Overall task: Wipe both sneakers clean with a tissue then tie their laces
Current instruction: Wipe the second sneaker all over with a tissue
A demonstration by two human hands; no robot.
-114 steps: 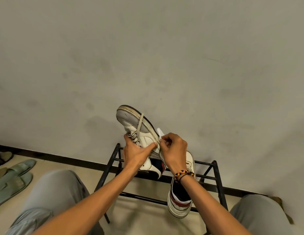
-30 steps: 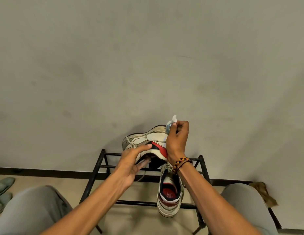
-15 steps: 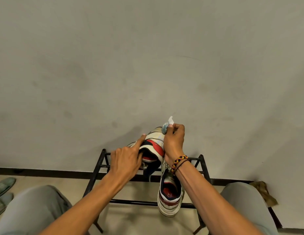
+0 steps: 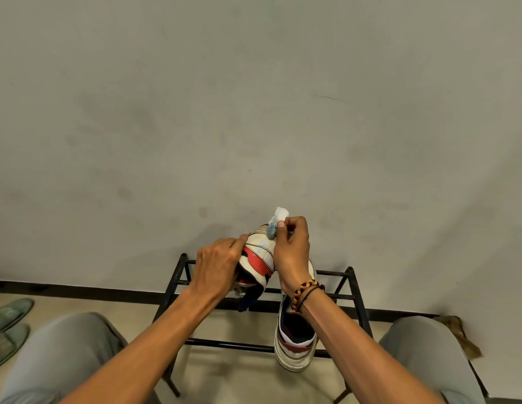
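Right hand (image 4: 292, 246) fingers pinch tissue (image 4: 278, 218) on heel end of lifted sneaker (image 4: 258, 256) — long axis tilted up; left hand (image 4: 216, 266) fingers wrap its left side.

Single head-worn wide-angle view, aimed forward and slightly down from a seated position. Upper two thirds filled by a plain grey wall (image 4: 254, 97), close in front. Lower third taken by both bare forearms reaching away from the lens, flanked by grey-trousered knees (image 4: 64, 354) at the bottom corners. Centred low: a black metal-tube shoe rack (image 4: 354, 298), seen from above and behind. Pale green slippers (image 4: 9, 325) cut by the left edge. Straight lines bowed toward the margins. No second view for overlap.
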